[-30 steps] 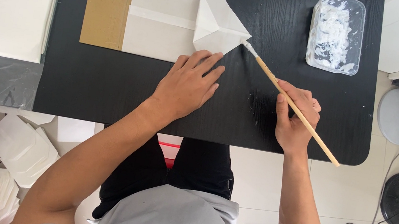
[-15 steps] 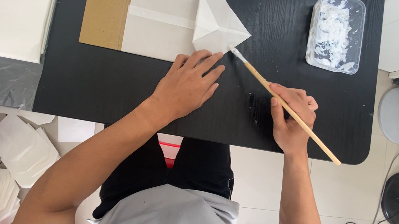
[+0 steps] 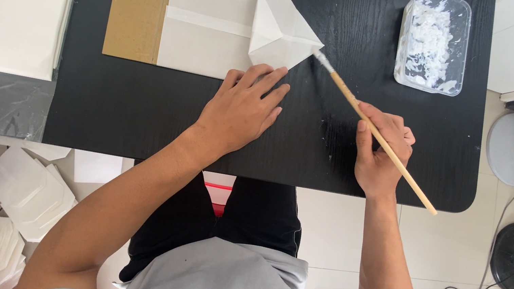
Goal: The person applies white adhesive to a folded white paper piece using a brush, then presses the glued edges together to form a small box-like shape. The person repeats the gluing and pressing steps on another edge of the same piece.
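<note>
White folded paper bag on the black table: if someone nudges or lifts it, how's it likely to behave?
The paper bag lies flat and thin, so it is probably light and would slide on the smooth black table; the left hand pins its edge. Lifted by one end, it would likely flop. Its folded triangular flap, met by the brush in the right hand, may spring open.

Head camera looking straight down

It is sitting close above the black table [image 3: 137, 119], which is filling the frame toward 12 o'clock, while the person's lap and the floor are lying toward 6 o'clock.
</note>
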